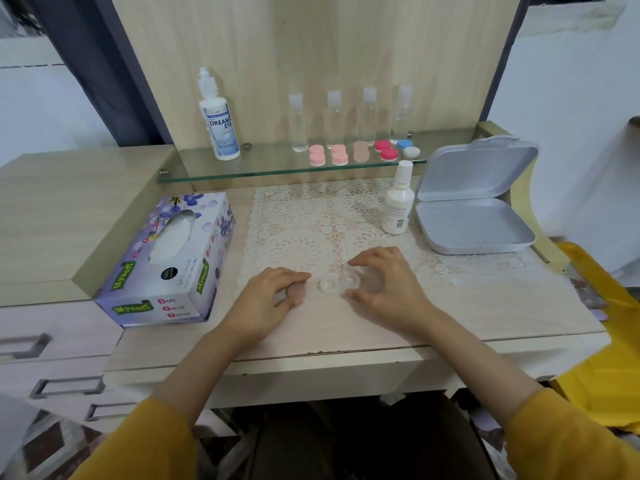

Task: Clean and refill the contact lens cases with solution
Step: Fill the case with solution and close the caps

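The clear lens case (337, 283) is lying flat on the near part of the tabletop (485, 306), at the near edge of a lace mat (329, 216), right between the person's two hands. The right hand (388, 282) is arching over the case's right end, with forefinger and thumb curling round that cup and the other fingers bent above it. The left hand (273, 299) is resting on the tabletop just left of the case, its thumb and forefinger pinching a pale pink cap (298, 293). Both forearms are reaching in from the near side, in mustard-yellow sleeves (571, 441).

The tabletop is pale wood grain, backed by a wooden panel and crossed at the far side by a glass shelf (270, 168). On the shelf a large solution bottle (220, 123) is standing at the left. To its right is a row of four small clear bottles (334, 119), with several closed lens cases (339, 154) in front in pink, magenta and blue with white.

On the tabletop, a tissue box (169, 261) is sitting well left of the hands. A small white bottle (398, 202) is standing upright at the far right of the mat, just beside an open grey tin (474, 216) with its lid tilted back. Drawers (52, 386) are showing at the near left, and white walls are flanking the desk.
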### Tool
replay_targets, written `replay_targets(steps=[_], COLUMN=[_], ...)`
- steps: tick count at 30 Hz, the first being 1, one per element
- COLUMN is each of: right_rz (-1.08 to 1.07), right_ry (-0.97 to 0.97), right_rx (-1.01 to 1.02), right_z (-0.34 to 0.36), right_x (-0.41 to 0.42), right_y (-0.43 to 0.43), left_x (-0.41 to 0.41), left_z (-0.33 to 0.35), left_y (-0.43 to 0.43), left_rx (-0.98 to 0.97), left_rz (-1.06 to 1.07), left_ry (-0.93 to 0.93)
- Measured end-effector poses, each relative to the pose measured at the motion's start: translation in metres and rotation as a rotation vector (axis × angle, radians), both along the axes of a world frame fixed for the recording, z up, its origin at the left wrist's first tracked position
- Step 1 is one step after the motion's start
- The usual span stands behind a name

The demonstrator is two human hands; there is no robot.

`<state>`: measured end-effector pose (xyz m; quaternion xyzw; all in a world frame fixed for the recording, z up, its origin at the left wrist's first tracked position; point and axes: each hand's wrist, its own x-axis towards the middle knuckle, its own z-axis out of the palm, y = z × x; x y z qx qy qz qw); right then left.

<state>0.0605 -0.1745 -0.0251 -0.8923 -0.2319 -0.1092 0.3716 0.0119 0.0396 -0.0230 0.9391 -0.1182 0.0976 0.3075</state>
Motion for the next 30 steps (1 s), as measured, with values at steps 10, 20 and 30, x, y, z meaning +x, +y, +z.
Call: replay_targets(steps=[10,20,30], right_rz=[0.065,0.083,0.1], right_ry=[0.024,0.006,-0.002], right_rx=[-0.045,-0.02,0.012], right_z=[-0.004,-0.002,-0.003], right_x=[0.001,0.001,0.002], right_y=[0.004,0.005,0.004], left_x=[0.007,0.012,0.015], left_z=[0.006,0.008,0.014], left_y=[-0.023,-0.045,-0.046], left_rx=[-0.234,-0.212,-0.035], left_rz=[0.139,0.068,0.105], left_ry=[-0.114,-0.045,-0.015])
